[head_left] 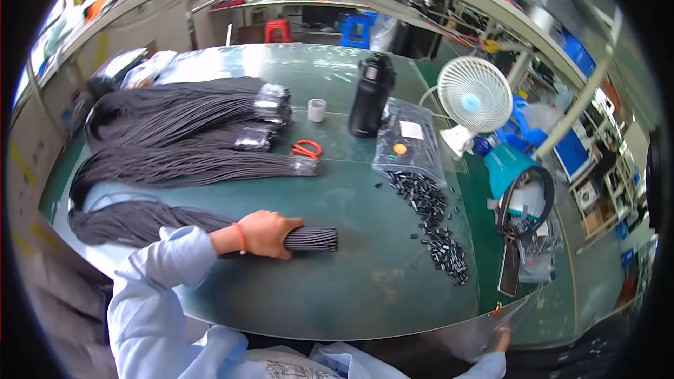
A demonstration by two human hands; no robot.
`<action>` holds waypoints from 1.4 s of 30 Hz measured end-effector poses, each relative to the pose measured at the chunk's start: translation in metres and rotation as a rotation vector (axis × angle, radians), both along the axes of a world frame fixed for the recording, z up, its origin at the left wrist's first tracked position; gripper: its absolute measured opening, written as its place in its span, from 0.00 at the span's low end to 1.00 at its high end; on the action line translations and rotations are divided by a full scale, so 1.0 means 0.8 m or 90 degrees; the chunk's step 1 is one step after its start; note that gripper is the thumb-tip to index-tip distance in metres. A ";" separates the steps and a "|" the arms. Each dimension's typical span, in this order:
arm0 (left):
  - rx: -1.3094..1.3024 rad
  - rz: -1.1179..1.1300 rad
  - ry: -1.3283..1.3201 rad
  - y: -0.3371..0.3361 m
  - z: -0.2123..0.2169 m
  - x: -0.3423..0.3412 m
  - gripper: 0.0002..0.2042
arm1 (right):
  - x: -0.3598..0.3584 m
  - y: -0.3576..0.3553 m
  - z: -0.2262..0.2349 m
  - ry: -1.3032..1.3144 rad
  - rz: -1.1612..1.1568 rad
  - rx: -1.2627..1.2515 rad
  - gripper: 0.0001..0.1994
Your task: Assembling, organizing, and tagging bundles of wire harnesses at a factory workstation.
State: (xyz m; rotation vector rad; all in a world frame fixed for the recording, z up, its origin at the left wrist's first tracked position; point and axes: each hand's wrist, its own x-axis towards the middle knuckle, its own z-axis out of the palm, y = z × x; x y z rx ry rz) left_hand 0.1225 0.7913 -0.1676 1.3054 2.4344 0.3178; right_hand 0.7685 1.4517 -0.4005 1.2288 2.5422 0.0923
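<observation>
My left hand [263,234] is closed around a bundle of dark grey wires [312,238] near its right end. The even ends stick out past my thumb, and the loose length [140,221] runs left under my sleeve. At the table's lower right edge is my right hand [503,337], small and blurred, beside a clear plastic sheet or bag [477,330]; its fingers are too smeared to read. Beyond my left hand lie more wire bundles [189,166], with shiny clear wrap [270,104] around their right ends. Red-handled scissors [306,149] lie beside them.
Small black tubular pieces [428,203] spill from a clear bag [411,140] on the green table [337,309]. A black bottle [371,98], white tape roll [316,110] and white fan [474,95] stand farther back. At right are a teal container [507,168] and a phone [510,270].
</observation>
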 end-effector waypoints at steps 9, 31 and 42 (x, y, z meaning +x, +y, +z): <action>0.062 -0.095 -0.056 -0.017 -0.010 0.005 0.23 | -0.473 -0.480 0.397 0.478 0.350 0.195 0.31; -0.021 0.671 0.542 -0.748 -0.011 0.029 0.29 | -0.740 -0.709 0.408 -0.503 0.362 -0.692 0.16; 0.189 0.680 0.457 -0.815 -0.055 -0.041 0.22 | -0.654 -0.630 0.471 0.025 0.112 -0.513 0.13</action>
